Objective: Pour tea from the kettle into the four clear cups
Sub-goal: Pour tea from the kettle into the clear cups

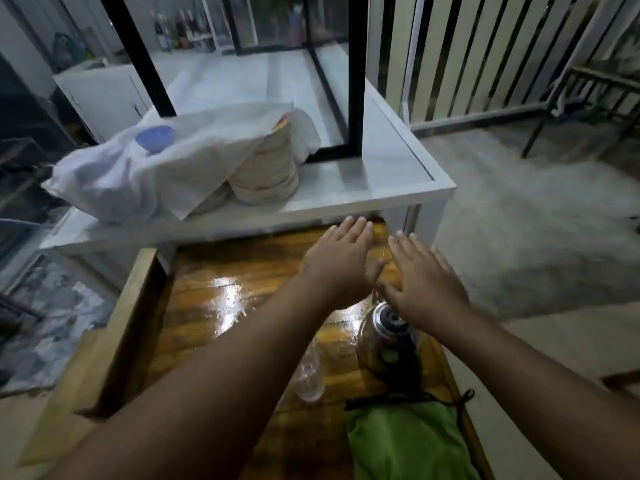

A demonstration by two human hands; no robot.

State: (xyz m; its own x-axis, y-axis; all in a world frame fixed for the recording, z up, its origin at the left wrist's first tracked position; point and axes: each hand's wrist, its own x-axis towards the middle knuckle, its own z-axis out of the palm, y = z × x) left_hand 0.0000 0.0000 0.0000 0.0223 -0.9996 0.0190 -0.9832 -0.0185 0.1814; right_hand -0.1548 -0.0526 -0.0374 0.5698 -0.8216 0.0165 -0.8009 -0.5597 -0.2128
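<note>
A glass kettle (382, 344) with a dark lid and dark handle stands on the glossy wooden table (221, 306), right of centre. One clear cup (310, 374) stands just left of it; my left forearm hides any other cups. My left hand (341, 263) and my right hand (424, 282) are stretched out flat above the table, fingers apart, palms down, holding nothing. The right hand hovers just beyond the kettle's lid, and the two thumbs nearly meet.
A green bag (405, 441) with a black cord lies on the table near me. Beyond the table stands a white counter (381, 188) with a stack of plates (266, 171) under a white cloth (149, 168). Bare concrete floor lies to the right.
</note>
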